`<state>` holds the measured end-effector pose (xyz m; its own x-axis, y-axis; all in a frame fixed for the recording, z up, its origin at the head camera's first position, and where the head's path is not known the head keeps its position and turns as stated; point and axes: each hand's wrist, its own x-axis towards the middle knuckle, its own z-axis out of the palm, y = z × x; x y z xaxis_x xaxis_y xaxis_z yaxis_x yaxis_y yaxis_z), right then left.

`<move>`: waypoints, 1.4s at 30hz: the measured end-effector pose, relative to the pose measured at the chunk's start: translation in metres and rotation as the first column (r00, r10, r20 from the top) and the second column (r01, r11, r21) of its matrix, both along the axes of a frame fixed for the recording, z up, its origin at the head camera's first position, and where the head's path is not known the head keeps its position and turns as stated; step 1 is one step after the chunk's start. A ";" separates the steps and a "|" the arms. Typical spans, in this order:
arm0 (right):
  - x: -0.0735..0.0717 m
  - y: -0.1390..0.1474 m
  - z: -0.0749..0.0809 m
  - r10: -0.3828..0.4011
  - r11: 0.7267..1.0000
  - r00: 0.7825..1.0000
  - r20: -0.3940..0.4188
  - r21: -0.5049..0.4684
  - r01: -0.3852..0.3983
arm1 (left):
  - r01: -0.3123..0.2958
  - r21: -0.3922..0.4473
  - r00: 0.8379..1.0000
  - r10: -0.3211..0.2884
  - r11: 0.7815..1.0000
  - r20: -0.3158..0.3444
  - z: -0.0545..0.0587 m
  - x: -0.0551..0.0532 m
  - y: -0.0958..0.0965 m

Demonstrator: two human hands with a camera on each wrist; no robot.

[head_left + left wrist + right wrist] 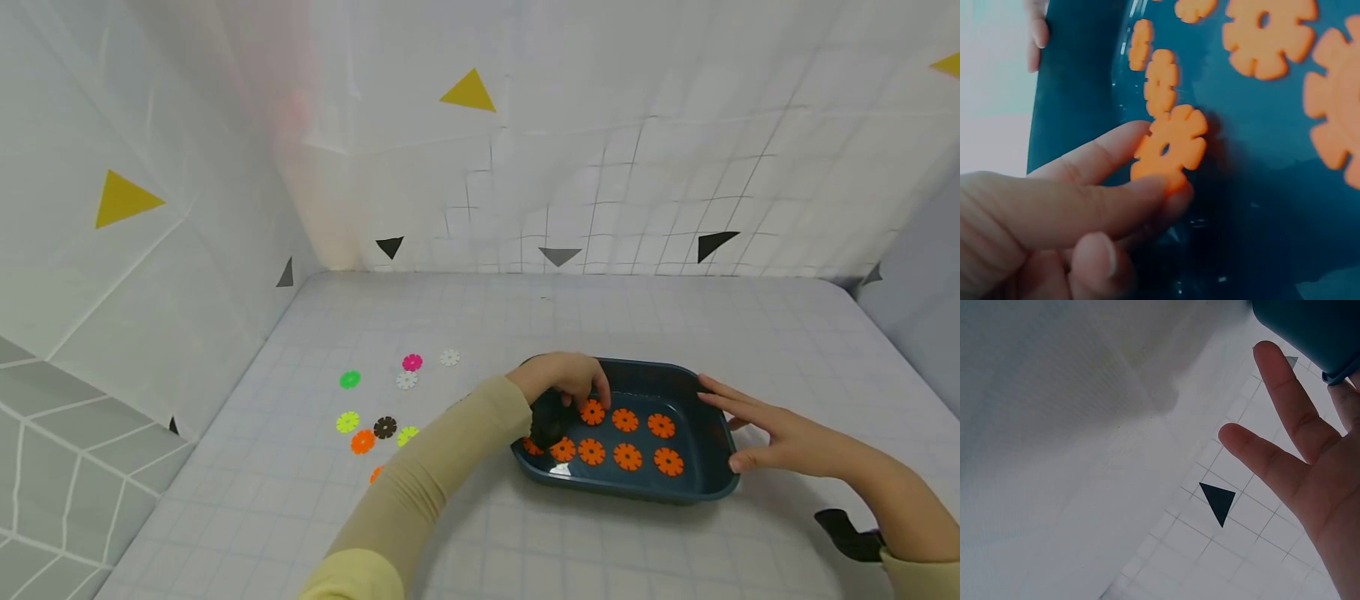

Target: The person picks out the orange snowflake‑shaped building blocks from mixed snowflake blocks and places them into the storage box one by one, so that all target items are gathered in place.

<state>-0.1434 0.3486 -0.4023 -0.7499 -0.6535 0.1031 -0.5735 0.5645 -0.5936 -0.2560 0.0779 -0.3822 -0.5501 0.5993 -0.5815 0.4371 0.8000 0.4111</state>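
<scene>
A dark blue-green rectangular tray (626, 490) stands on the table, with several orange notched discs (627, 456) lying in it in two rows. Reaching into its left part, my left hand (572, 377) pinches one orange notched disc (1172, 147) between thumb and fingers, low over the tray's floor. In the left wrist view, the other discs lie beyond and to the right of it. My right hand (787, 437) rests against the tray's right end, fingers spread and thumb on the near side. In the right wrist view its fingers (1285, 394) are straight beside the tray's outer wall.
Left of the tray lie loose notched discs: green (350, 380), pink (412, 362), white (407, 380), yellow (347, 422), brown (385, 427) and orange (363, 442). My left sleeve (442, 458) covers some table. A black curved piece (847, 535) is by the right wrist. White walls enclose the table.
</scene>
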 end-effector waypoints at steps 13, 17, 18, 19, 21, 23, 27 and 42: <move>0.000 0.000 -0.001 -0.006 1.000 1.000 0.011 -0.005 0.006 | 0.062 -0.034 0.993 -0.066 0.997 -0.101 -0.014 -0.002 0.002; 0.000 0.000 0.000 0.003 1.000 1.000 0.006 -0.010 -0.003 | 0.059 -0.033 0.991 -0.062 0.998 -0.121 -0.014 0.000 0.002; 0.000 0.000 0.000 0.007 1.000 1.000 0.006 -0.011 -0.007 | 0.057 -0.037 0.990 -0.061 0.998 -0.124 -0.013 0.001 0.001; 0.000 0.000 0.000 0.009 1.000 1.000 0.007 -0.014 -0.009 | 0.057 -0.040 0.990 -0.062 0.998 -0.127 -0.013 0.002 0.001; 0.000 -0.001 0.000 0.013 1.000 1.000 0.007 -0.018 -0.013 | 0.064 -0.052 0.988 -0.071 0.997 -0.135 -0.012 0.003 -0.001; 0.000 -0.001 0.000 0.016 1.000 1.000 0.006 -0.021 -0.015 | 0.068 -0.061 0.988 -0.076 0.996 -0.136 -0.011 0.004 -0.002; 0.000 0.000 -0.001 0.017 1.000 1.000 0.008 -0.026 -0.017 | 0.072 -0.063 0.988 -0.080 0.995 -0.134 -0.010 0.006 -0.003; 0.000 0.000 -0.002 0.011 1.000 1.000 0.016 -0.024 -0.011 | 0.037 0.199 0.984 -0.001 0.979 -0.177 0.038 0.003 -0.039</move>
